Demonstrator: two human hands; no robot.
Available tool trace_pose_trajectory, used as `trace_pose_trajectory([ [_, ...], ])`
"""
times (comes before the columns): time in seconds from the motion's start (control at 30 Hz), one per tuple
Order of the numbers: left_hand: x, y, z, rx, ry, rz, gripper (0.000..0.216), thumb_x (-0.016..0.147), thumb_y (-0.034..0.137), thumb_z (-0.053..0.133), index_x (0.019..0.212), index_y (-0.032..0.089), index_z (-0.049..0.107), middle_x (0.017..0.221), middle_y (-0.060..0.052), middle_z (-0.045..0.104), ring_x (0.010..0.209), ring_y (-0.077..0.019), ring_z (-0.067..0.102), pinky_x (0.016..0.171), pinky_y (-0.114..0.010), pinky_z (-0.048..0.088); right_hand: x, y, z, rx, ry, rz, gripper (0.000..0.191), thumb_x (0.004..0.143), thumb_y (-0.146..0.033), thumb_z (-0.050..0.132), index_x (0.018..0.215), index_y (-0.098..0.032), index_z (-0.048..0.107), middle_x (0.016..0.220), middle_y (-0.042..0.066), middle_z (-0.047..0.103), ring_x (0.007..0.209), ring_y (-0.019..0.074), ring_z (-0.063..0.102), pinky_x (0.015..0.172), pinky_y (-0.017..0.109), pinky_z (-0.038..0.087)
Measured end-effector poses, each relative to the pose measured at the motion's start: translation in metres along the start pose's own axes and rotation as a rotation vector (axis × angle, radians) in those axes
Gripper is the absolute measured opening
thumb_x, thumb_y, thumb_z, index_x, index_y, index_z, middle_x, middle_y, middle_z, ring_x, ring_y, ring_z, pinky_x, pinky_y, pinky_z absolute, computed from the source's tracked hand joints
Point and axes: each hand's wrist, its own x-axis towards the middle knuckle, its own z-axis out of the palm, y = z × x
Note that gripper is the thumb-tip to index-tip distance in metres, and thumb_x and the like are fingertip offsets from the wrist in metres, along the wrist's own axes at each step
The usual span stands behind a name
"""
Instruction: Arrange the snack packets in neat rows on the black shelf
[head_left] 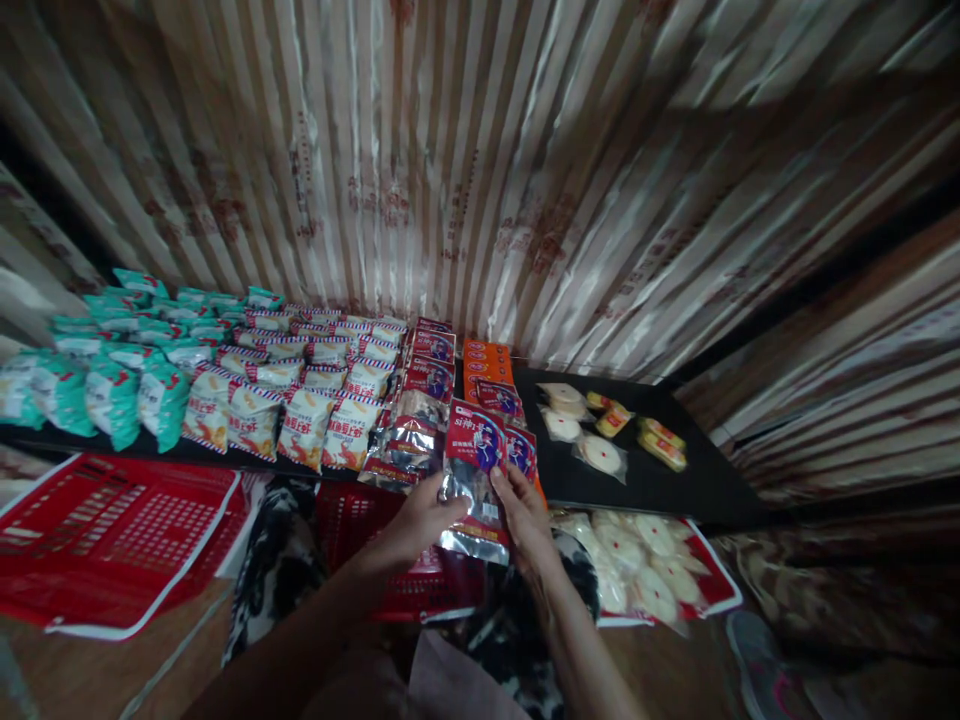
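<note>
Both my hands hold one red and silver snack packet [472,470] upright over the front edge of a black shelf [675,480]. My left hand [424,520] grips its lower left side with curled fingers. My right hand [525,515] pinches its right edge. Just behind it lie more red packets [431,375] in a row running back to the wall, and another red packet [521,450] sits right beside the held one.
Teal packets [112,390] and white-and-orange packets [300,420] fill the shelf's left part. Orange packs [486,355], round white cakes [600,455] and yellow bars [660,440] lie at the right. Red baskets [112,530] stand below; one [705,580] holds bagged white cakes. A striped curtain hangs behind.
</note>
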Motion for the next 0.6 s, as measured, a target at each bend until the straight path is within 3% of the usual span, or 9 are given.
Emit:
trace_pose_trajectory([
  [0.13, 0.010, -0.012, -0.002, 0.105, 0.092, 0.112, 0.032, 0.074, 0.026, 0.057, 0.104, 0.015, 0.058, 0.094, -0.006, 0.067, 0.089, -0.0202, 0.061, 0.081, -0.031, 0.047, 0.010, 0.003, 0.005, -0.043, -0.008, -0.018, 0.034, 0.058, -0.041, 0.076, 0.082, -0.023, 0.061, 0.066, -0.003, 0.066, 0.054, 0.0145, 0.059, 0.054, 0.027, 0.046],
  [0.3, 0.037, -0.026, -0.021, 0.165, 0.322, 0.225, 0.052, 0.074, 0.022, 0.057, 0.125, 0.017, 0.045, 0.107, -0.007, 0.063, 0.094, -0.0182, 0.061, 0.086, -0.032, 0.047, 0.037, 0.002, 0.021, -0.131, -0.023, -0.162, 0.032, 0.062, -0.041, 0.072, 0.085, -0.024, 0.058, 0.066, -0.004, 0.064, 0.055, 0.0126, 0.057, 0.055, 0.025, 0.045],
  [0.4, 0.048, -0.022, -0.037, 0.287, 0.425, 0.300, 0.058, 0.073, 0.021, 0.058, 0.129, 0.018, 0.042, 0.114, -0.008, 0.061, 0.103, -0.0192, 0.058, 0.092, -0.034, 0.045, 0.054, 0.004, 0.035, -0.198, -0.055, -0.235, 0.038, 0.064, -0.041, 0.068, 0.094, -0.023, 0.057, 0.067, -0.004, 0.061, 0.056, 0.0125, 0.055, 0.057, 0.026, 0.045],
  [0.6, 0.058, -0.002, -0.052, 0.665, 0.588, 0.337, 0.044, 0.074, 0.020, 0.054, 0.118, 0.014, 0.053, 0.113, -0.011, 0.060, 0.109, -0.0236, 0.054, 0.100, -0.040, 0.039, 0.079, 0.009, 0.053, -0.417, 0.006, -0.385, 0.057, 0.070, -0.036, 0.060, 0.123, -0.021, 0.048, 0.068, -0.004, 0.058, 0.057, 0.0124, 0.053, 0.058, 0.026, 0.045],
])
